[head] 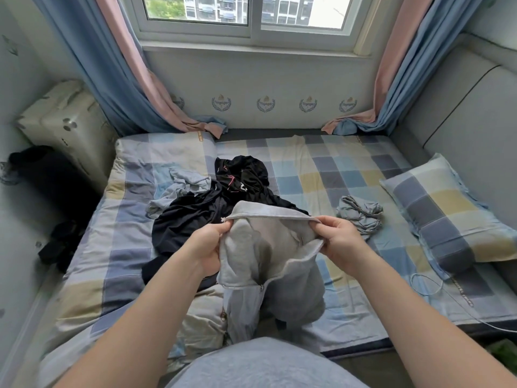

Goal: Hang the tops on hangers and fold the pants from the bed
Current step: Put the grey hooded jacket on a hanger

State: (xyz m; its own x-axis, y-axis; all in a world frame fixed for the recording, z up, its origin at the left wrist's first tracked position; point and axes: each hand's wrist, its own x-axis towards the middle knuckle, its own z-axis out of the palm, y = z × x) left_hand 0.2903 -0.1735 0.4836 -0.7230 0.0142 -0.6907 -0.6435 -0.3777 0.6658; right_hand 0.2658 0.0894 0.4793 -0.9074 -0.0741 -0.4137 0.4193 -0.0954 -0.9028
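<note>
Two hands held the grey top (268, 247) over the near part of the bed (321, 169), seen from the camera on my head. My left hand (208, 247) gripped one end of its edge, fingers curled into the cloth. My right hand (340, 242) pinched the other end, so the edge ran taut between them. The rest of the top hung down towards me, its fleecy inside facing up and a zip showing low on it.

Behind it, mid-bed, lay a heap of black clothes (195, 219), with a pale blue garment (187, 183) crumpled against the heap's far left side. A grey-blue garment (359, 212) lay bunched by itself just beyond my right hand, between the heap and the pillow (453, 219). A white cable (428, 278) curled on the sheet near the pillow. Curtains (92, 65) hung at both sides of the window (251, 15).
</note>
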